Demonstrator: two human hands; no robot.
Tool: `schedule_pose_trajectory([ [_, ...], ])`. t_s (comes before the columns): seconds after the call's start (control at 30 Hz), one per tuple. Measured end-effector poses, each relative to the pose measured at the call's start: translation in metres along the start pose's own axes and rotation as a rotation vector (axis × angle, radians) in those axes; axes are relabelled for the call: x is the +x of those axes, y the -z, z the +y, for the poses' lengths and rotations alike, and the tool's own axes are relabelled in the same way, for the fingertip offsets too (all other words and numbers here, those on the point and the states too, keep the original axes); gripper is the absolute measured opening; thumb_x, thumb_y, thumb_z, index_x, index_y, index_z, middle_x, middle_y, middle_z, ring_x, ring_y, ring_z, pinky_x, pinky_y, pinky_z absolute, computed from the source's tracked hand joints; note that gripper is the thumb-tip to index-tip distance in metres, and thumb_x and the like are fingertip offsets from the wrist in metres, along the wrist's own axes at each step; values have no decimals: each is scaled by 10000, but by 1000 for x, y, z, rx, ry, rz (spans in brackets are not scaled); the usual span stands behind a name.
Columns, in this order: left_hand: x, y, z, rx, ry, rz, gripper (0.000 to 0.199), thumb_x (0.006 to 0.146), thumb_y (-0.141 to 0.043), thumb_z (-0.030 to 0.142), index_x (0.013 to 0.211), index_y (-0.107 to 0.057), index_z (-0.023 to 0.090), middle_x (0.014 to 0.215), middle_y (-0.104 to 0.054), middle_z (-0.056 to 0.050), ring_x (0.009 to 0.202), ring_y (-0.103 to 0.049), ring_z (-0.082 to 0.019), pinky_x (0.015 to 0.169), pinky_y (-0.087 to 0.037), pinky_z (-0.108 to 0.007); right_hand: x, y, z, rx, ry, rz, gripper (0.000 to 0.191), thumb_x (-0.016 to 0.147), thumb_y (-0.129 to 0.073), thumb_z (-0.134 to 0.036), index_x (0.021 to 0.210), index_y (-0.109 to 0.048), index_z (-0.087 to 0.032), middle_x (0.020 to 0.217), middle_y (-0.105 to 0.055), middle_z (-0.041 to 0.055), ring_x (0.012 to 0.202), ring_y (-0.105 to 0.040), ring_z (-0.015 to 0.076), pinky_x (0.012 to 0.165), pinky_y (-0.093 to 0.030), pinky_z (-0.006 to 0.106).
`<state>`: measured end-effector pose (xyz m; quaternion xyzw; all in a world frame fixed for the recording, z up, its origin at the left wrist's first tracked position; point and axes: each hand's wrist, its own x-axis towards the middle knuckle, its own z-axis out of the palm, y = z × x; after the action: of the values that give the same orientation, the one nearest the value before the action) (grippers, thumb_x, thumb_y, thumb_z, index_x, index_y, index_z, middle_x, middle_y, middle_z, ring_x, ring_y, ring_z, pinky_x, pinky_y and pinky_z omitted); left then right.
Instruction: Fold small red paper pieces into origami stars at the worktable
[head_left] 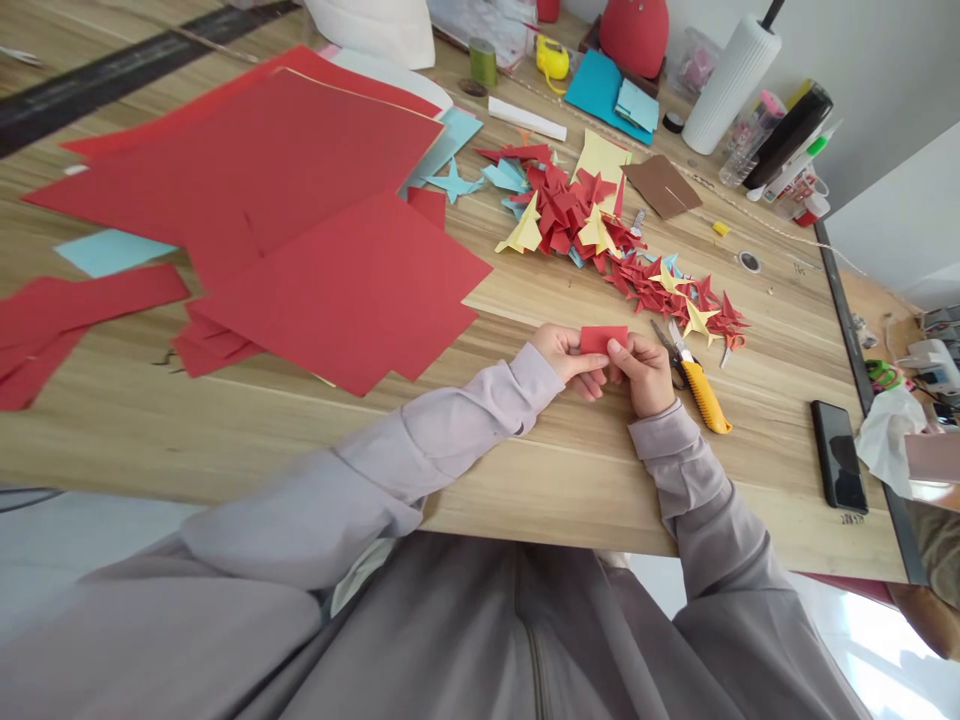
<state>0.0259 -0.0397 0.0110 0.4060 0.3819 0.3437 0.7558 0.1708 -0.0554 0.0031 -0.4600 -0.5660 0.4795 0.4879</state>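
Observation:
My left hand [566, 362] and my right hand [643, 375] are close together over the wooden table [570, 480], both pinching a small red paper rectangle [604, 340] by its edges. Just right of my right hand lie a pair of scissors [667, 345] and a yellow utility knife [703, 393], neither held. Farther up the table spreads a heap of folded red paper stars [577, 215], mixed with yellow [598, 232] and light blue ones [504, 176]. Large red paper sheets [337, 290] overlap to the left.
A black phone [838, 456] lies near the table's right edge, with a crumpled tissue [885, 440] beyond it. Along the back stand a white paper towel roll [731, 85], a yellow tape measure [551, 58], and blue paper [600, 95]. Bottles crowd the back right corner.

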Motion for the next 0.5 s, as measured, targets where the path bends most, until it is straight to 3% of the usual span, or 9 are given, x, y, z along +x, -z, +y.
schedule_pose_trajectory([
  [0.3,1,3,-2,-24,30,-49,211,608,-750,190,697,-610,61,491,-633,-52,404,-606,-183,373,-509,-266,1,1,4,-16,-125,80,536,774,-475,-608,456,-503,-177,362,-476,-24,315,-370,64,354,-290,221],
  [0.5,-1,2,-3,16,28,-56,216,613,-744,225,608,-598,66,471,-617,-46,384,-593,-171,365,-507,-257,-2,-1,0,-34,-65,-114,381,704,-624,-531,585,-569,-173,402,-463,-55,342,-378,53,358,-294,198],
])
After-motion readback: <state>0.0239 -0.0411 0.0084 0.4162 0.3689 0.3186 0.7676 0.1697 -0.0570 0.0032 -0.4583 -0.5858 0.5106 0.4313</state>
